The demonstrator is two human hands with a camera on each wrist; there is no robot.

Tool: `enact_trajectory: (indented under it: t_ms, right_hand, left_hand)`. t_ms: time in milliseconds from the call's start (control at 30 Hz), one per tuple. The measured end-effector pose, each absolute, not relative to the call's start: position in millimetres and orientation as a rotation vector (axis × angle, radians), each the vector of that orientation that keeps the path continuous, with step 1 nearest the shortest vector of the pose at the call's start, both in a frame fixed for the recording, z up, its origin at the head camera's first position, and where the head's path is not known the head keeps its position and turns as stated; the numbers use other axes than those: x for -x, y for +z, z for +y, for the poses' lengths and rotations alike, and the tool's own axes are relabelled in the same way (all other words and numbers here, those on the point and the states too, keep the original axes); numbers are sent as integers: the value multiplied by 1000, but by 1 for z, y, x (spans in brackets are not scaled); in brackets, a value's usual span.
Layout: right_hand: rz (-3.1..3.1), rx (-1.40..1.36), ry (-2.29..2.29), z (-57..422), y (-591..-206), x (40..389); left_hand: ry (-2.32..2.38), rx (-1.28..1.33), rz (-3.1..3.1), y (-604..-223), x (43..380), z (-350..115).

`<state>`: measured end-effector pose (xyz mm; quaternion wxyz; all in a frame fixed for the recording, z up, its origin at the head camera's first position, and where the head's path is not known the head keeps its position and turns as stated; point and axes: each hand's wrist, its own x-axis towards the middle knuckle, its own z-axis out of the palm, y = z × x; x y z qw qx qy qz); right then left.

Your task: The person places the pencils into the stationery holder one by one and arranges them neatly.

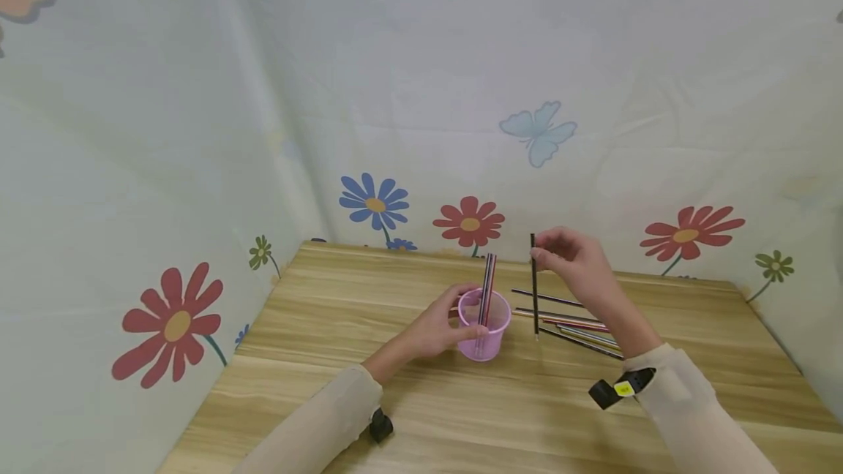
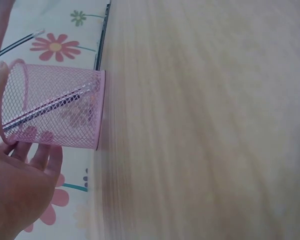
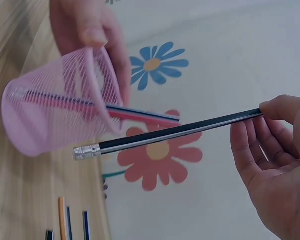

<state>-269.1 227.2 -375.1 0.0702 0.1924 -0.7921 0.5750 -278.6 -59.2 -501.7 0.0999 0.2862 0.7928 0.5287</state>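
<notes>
A pink mesh pencil cup stands on the table, with a few striped pencils leaning inside it. My left hand holds the cup around its side, thumb near the rim and fingers behind. To the right of the cup, my right hand pinches a black-and-silver striped pencil near its upper end. This pencil hangs almost upright above the table, apart from the cup, and its metal ferrule and eraser point down.
Several loose pencils lie on the wooden table below and beside my right forearm. A cloth printed with flowers and a butterfly hangs behind and at the sides of the table. Each wrist wears a small black camera.
</notes>
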Motion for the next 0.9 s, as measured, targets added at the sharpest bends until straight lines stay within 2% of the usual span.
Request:
enact_trajectory:
  t_ms: [400, 900]
  right_hand:
    - [-2201, -575, 1848, 199, -355, 276]
    - [-2266, -392, 1966, 184, -407, 292]
  left_hand:
    - [1559, -853, 2350, -498, 280, -58]
    - [1558, -838, 2344, -498, 278, -60]
